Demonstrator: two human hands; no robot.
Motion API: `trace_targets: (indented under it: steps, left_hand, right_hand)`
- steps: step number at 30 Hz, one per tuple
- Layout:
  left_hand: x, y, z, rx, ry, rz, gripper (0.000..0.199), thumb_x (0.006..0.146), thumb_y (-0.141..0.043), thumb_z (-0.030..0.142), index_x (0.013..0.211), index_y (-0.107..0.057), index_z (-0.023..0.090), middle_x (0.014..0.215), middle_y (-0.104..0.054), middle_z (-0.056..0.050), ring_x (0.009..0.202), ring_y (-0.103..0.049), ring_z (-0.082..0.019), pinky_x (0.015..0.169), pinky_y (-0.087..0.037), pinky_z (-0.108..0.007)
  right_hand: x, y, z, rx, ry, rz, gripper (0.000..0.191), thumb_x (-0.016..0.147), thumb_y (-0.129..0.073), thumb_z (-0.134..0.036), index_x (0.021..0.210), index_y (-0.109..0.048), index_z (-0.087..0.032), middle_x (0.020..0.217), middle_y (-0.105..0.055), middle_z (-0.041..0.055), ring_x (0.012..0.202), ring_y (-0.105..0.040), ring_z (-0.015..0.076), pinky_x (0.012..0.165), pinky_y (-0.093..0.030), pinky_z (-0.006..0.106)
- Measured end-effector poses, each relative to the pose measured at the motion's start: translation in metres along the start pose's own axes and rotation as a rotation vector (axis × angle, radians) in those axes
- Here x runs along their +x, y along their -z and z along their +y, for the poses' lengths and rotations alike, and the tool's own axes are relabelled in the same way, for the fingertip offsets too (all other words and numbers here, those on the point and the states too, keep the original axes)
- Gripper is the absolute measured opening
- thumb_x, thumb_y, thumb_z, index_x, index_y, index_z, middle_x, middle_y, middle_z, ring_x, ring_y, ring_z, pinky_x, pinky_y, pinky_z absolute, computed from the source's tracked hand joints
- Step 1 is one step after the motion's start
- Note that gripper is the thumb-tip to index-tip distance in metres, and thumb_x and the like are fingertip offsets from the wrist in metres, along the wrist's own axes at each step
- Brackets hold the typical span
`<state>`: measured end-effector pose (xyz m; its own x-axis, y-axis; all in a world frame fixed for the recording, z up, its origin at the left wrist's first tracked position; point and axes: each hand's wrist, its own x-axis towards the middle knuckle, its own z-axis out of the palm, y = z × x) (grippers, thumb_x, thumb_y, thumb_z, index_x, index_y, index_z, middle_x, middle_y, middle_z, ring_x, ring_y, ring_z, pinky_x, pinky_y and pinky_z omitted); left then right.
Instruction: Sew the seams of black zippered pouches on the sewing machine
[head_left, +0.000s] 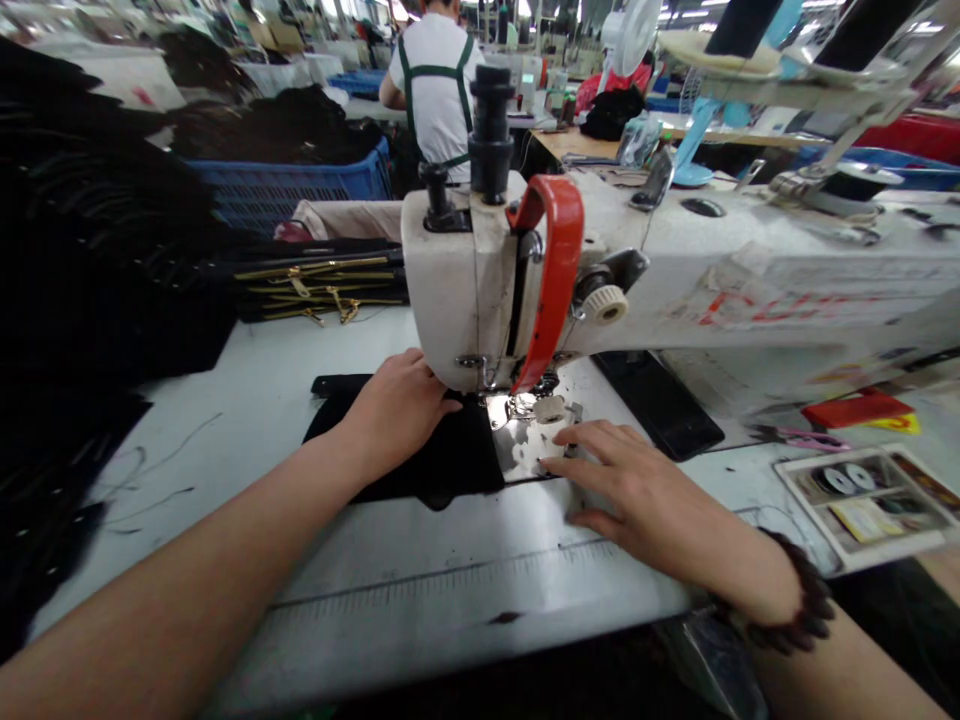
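Black fabric (420, 455) lies flat on the sewing machine's white table, its right edge at the metal needle plate (525, 450). My left hand (401, 410) rests on the fabric's upper part, left of the needle, fingers apart and partly behind the machine head (442, 290). Over the right side of the plate is my right hand (622, 480), its fingers spread and nothing held, a dark beaded bracelet on the wrist. A red guard (555, 270) curves down the front of the machine head. The needle tip is too small to make out.
Dark fabric (90, 250) is piled high at the left. Behind the work lie black pieces with gold zippers (322, 280) and a blue crate (300, 185). A phone (660, 405) and a parts tray (870, 505) sit at the right. A person (439, 85) is further back.
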<state>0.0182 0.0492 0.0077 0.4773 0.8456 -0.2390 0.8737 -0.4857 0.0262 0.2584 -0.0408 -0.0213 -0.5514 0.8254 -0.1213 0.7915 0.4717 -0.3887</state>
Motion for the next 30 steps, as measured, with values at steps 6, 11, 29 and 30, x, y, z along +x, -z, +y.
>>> trace_targets:
  steps: [6,11,29,30]
  left_hand:
    - [-0.038,0.000,0.008,-0.049,-0.430,-0.128,0.040,0.077,-0.043,0.047,0.110,-0.057,0.027,0.117,-0.052,0.001,0.111,-0.046,-0.013,0.102,-0.038,-0.032]
    - [-0.039,-0.012,0.001,-0.093,-0.428,-0.108,0.035,0.080,-0.038,0.048,0.108,-0.056,0.035,0.117,-0.051,0.007,0.108,-0.047,-0.012,0.099,-0.041,-0.034]
    - [-0.046,-0.020,0.004,0.079,-0.578,0.273,0.028,0.078,-0.046,0.033,0.102,-0.060,0.027,0.113,-0.053,0.008,0.103,-0.048,-0.007,0.091,-0.047,-0.024]
    - [-0.046,-0.020,0.003,0.079,-0.578,0.285,0.027,0.078,-0.046,0.034,0.101,-0.060,0.027,0.112,-0.054,0.008,0.103,-0.049,-0.008,0.090,-0.048,-0.024]
  right_hand:
    - [0.020,0.003,0.013,0.060,-0.063,-0.101,0.034,0.081,-0.029,-0.041,0.090,-0.059,-0.027,0.095,-0.052,-0.0041,0.092,-0.032,-0.0017,0.082,-0.015,0.022]
    - [0.056,-0.002,-0.010,0.029,-0.201,-0.116,0.043,0.080,-0.026,-0.049,0.094,-0.056,-0.021,0.101,-0.050,0.0023,0.098,-0.032,0.0048,0.082,-0.014,0.024]
    - [0.073,-0.014,-0.001,0.191,-0.228,-0.101,0.052,0.079,-0.017,-0.055,0.102,-0.052,-0.024,0.116,-0.043,-0.0009,0.105,-0.031,0.0069,0.088,-0.021,0.021]
    - [0.072,-0.014,0.000,0.195,-0.230,-0.111,0.048,0.079,-0.020,-0.053,0.102,-0.052,-0.024,0.118,-0.042,-0.0015,0.106,-0.030,0.0073,0.090,-0.021,0.021]
